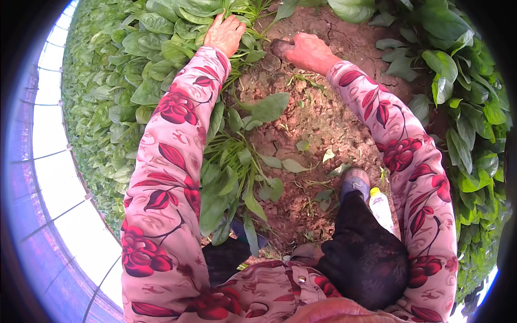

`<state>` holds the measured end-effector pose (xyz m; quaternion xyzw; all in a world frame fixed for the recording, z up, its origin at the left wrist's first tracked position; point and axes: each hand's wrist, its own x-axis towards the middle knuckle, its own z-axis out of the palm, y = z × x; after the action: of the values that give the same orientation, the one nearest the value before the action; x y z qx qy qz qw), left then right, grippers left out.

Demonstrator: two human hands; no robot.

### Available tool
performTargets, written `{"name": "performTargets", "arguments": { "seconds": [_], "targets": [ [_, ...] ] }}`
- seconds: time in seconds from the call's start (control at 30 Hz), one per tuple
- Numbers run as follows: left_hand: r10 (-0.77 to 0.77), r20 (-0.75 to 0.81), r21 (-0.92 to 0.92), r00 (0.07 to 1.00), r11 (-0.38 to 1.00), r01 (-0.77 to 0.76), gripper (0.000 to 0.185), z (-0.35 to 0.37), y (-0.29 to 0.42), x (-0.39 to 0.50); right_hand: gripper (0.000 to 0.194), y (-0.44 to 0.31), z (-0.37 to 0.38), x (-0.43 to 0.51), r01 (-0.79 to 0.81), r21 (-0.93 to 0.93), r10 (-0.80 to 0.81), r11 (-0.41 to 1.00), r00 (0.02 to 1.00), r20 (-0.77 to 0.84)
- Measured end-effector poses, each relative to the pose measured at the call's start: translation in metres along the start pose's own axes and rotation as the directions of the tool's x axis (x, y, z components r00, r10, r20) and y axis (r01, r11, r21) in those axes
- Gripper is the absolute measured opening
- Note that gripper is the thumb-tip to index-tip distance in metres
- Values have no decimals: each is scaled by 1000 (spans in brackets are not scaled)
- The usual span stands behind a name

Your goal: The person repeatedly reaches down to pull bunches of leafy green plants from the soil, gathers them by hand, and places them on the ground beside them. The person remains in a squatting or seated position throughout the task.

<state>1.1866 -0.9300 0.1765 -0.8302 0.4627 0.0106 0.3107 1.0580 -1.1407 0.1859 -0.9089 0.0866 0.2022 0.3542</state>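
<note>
My left hand (225, 33) lies over the edge of a dense bed of leafy green plants (155, 44) that look like spinach, its fingers extended among stems and leaves. Across a strip of bare soil from it, my right hand (310, 51) is curled, low above the ground. Something dark brown (280, 48) shows at its thumb side; whether this is a soiled thumb, a covering or a held tool is unclear. A loose bunch of leafy plants (246, 161) with long stems sits nearer my body, partly behind my left sleeve.
Cracked reddish soil (291, 133) with scattered leaves runs between the beds. Another leafy bed (464, 101) borders the right side. A plastic bottle with a yellow cap (381, 208) is beside my shoe (356, 179). Translucent sheeting (50, 129) with thin ribs curves along the left.
</note>
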Motion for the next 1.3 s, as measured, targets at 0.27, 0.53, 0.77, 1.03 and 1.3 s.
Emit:
{"name": "performTargets", "arguments": {
  "seconds": [0.27, 0.53, 0.77, 1.03, 1.3],
  "targets": [
    [29, 87, 21, 996, 999, -31, 41, 20, -4, 20, 40, -55, 16, 19, 13, -61, -16, 998, 998, -53],
    [239, -235, -233, 942, 927, -293, 62, -13, -7, 56, 40, 1, 40, 49, 172, 112, -164, 979, 984, -76],
    [-47, -74, 9, 996, 999, 48, 50, 8, -28, 50, 39, -1, -6, 39, 45, 93, -32, 995, 990, -135],
    [-151, 86, 267, 985, 956, 123, 59, -7, -15, 63, 46, -51, -43, 79, -132, -30, 131, 991, 991, -33],
    [-148, -199, 163, 969, 970, 181, 47, 84, -28, 53, 37, -59, -9, 109, -143, 4, 142, 990, 981, -134]
  ]
}}
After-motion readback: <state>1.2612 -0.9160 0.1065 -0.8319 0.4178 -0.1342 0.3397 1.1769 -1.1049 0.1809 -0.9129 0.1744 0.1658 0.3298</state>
